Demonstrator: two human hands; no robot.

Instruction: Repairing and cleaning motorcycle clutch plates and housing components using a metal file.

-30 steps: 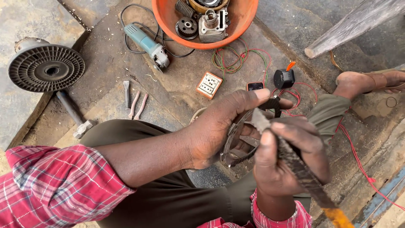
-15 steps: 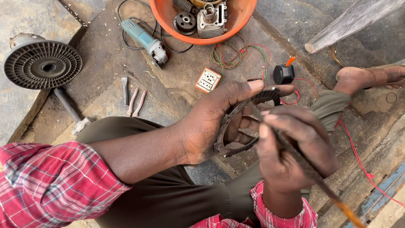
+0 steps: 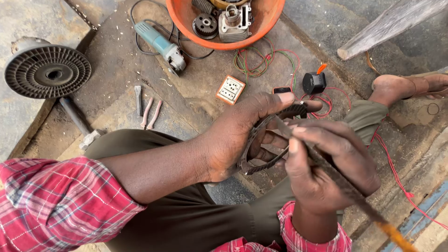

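Far to the left of the orange basin [image 3: 179, 21], a ribbed round metal disc [image 3: 47, 71] lies on the concrete floor [image 3: 116, 60], with a hammer [image 3: 77, 122] just below it. Closer to the basin, and below it on the left, lie a small chisel [image 3: 137, 99] and two pale rods [image 3: 150, 113]; a blue-green angle grinder [image 3: 161, 45] rests just beside the basin's left rim. Inside the basin sit a gear [image 3: 205, 25] and a grey engine cylinder [image 3: 232, 23].

Well below the basin, the left hand [image 3: 235, 137] has its fingers clenched around a flat dark metal ring [image 3: 261, 149], holding it up over the person's lap. The right hand [image 3: 326, 170] grips a long dark file [image 3: 336, 177], fingers wrapped tight, its tip laid against the ring's upper edge. The step in hand looks like filing the ring's rim; the next stroke calls for a steady hold on the ring and an even push along the edge.

Below the basin, to the right, lie tangled coloured wires [image 3: 261, 63], a socket plate [image 3: 230, 89] and a black switch [image 3: 313, 83].
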